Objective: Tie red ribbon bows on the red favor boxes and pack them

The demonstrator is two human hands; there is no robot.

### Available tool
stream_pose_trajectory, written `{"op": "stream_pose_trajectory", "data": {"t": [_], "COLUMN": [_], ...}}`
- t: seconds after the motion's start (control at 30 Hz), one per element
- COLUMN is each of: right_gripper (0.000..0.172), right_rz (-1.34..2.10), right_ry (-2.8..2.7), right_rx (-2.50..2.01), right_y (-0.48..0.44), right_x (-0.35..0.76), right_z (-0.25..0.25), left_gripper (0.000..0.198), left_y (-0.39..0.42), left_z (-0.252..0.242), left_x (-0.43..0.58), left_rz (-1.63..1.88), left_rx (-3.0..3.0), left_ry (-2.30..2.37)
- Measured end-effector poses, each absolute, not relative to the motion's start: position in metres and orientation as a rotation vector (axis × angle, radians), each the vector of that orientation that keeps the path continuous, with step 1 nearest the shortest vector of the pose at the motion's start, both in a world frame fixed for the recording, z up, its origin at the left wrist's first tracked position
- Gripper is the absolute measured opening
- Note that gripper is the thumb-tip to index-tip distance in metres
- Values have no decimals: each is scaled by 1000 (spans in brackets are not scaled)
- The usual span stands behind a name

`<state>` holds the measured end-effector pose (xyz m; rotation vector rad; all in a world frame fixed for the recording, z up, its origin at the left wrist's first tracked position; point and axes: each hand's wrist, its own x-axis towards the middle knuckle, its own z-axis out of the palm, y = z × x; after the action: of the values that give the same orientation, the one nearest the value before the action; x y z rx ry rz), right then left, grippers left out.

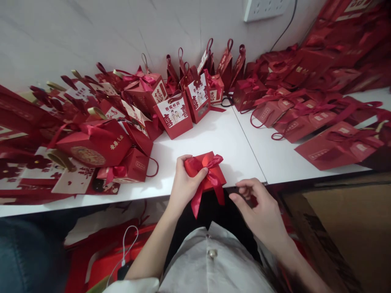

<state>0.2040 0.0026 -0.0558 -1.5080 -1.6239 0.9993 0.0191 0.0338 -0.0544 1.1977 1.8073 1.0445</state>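
Note:
A small red gift box with a red satin ribbon bow rests at the front edge of the white table. My left hand grips the box's left side, thumb lying across the ribbon. The ribbon's tails hang down over the table edge. My right hand hovers just right of the box, below the table edge, fingers loosely curled with nothing visible in them and not touching the box.
Several red gift bags and boxes crowd the table's left side and back. More red bags with ribbons lie at the right. A wall socket sits above. Red bags and a white cable lie under the table.

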Motion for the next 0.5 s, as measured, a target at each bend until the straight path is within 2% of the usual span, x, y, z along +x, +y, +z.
{"op": "stream_pose_trajectory", "data": {"t": [0.07,0.13,0.2,0.27,0.37,0.5], "right_gripper": [22,35,45,49,40,23], "right_rz": [1170,1606,2024,2274,2368,2329], "right_ry": [-1677,-1652,-1347,-889,-442,-337], "right_rx": [-1412,-1263,-1106,-942,-749,-659], "right_y": [-5,-11,-12,-11,-9,-9], "right_x": [196,181,163,146,133,133], "right_z": [-53,-57,-66,-77,-87,-85], "left_gripper": [41,41,41,41,42,43], "left_y": [34,35,35,35,35,35], "left_z": [-54,-53,-53,-53,-53,-52], "left_x": [20,21,22,22,21,19], "left_rz": [1051,1061,1067,1059,1035,1029], "left_rx": [1193,1180,1173,1170,1162,1141], "left_ry": [1803,1787,1772,1767,1762,1740]}}
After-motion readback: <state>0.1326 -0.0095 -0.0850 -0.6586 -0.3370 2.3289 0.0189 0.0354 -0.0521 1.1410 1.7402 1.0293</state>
